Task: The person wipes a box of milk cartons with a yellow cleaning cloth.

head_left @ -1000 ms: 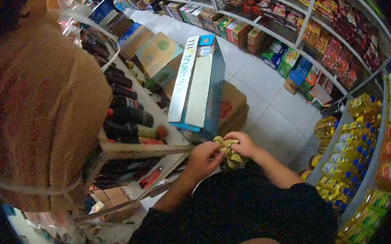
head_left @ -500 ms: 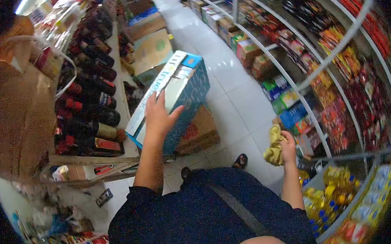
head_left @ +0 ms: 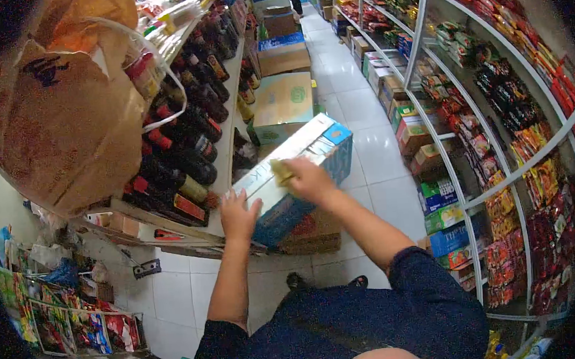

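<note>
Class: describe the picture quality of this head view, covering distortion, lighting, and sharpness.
Head view: strong fisheye bends the shelf rails into curves, with black corners; the floor tiles reflect light, while the lower left is dim; the right hand and yellow cloth on the blue box look slightly soft.

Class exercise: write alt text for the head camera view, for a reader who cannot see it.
In a shop aisle, a person's right hand presses a yellow cloth on top of a blue and white carton, while the left hand rests on its near edge. Dark bottles fill the shelf at left; packaged goods line the right.
</note>
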A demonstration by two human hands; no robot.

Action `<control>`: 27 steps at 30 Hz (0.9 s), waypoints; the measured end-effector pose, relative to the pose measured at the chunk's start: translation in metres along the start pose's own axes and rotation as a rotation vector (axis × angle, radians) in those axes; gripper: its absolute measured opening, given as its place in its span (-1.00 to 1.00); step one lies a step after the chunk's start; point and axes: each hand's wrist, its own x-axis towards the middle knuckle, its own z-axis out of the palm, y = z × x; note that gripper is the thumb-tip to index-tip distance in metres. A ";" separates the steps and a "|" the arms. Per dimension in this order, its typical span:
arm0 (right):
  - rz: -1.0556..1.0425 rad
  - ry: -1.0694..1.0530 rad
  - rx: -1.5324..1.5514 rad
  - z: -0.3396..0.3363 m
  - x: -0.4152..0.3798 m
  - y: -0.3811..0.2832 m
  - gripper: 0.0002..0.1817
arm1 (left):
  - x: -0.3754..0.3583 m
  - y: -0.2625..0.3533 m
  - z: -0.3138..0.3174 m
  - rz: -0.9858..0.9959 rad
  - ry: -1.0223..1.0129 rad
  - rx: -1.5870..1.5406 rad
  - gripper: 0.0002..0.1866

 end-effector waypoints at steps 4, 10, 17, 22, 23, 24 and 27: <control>-0.167 -0.191 -0.431 0.084 0.026 -0.039 -0.77 | -0.003 -0.007 -0.001 0.013 -0.042 0.023 -0.57; -0.214 -0.142 -0.381 0.101 0.044 -0.019 -0.80 | 0.000 -0.016 0.006 0.106 -0.031 0.076 -0.63; -0.056 0.431 -0.906 0.047 0.069 0.055 -0.69 | -0.002 -0.013 0.003 0.141 -0.006 0.092 -0.63; -0.035 -0.482 -0.603 0.077 0.103 -0.002 -0.69 | -0.003 -0.011 0.007 0.087 0.031 0.038 -0.65; -0.092 -0.496 -0.528 0.095 0.101 -0.013 -0.67 | -0.002 -0.011 0.007 0.085 0.046 0.030 -0.66; -0.146 -0.514 -0.447 0.111 0.099 -0.022 -0.65 | -0.002 -0.011 0.007 0.078 0.015 0.048 -0.67; -0.137 -0.640 -0.427 0.124 0.100 -0.026 -0.63 | -0.006 -0.013 0.008 0.039 -0.052 0.096 -0.70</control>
